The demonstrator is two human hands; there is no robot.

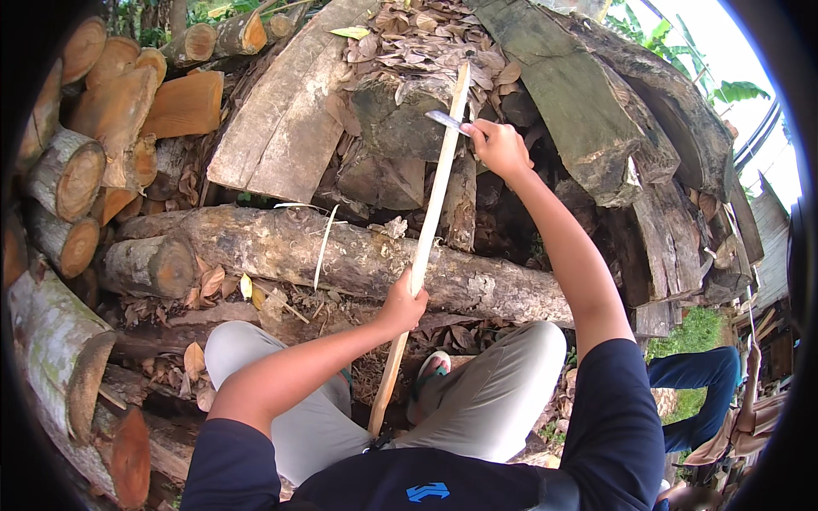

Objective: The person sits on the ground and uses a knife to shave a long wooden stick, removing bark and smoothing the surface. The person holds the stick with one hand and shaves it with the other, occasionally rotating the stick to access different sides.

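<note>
A long, pale strip of wood point(437, 198) slants from my lap up and away, its far end above the log pile. My left hand point(402, 302) is wrapped round it at about its lower middle. Near the far end my right hand point(498, 146) grips a knife, its handle hidden in the fist. The knife's blade point(445, 120) lies across the strip, apparently touching it. Thin pale shavings point(326, 247) rest on the log in front of me.
A thick log point(366, 255) lies crosswise before my knees. Cut logs point(72, 179) are stacked at the left, with heavy weathered slabs point(579, 102) at the far right. Dry leaves point(417, 43) cover the pile's top. Another person in blue trousers point(694, 383) sits at the right.
</note>
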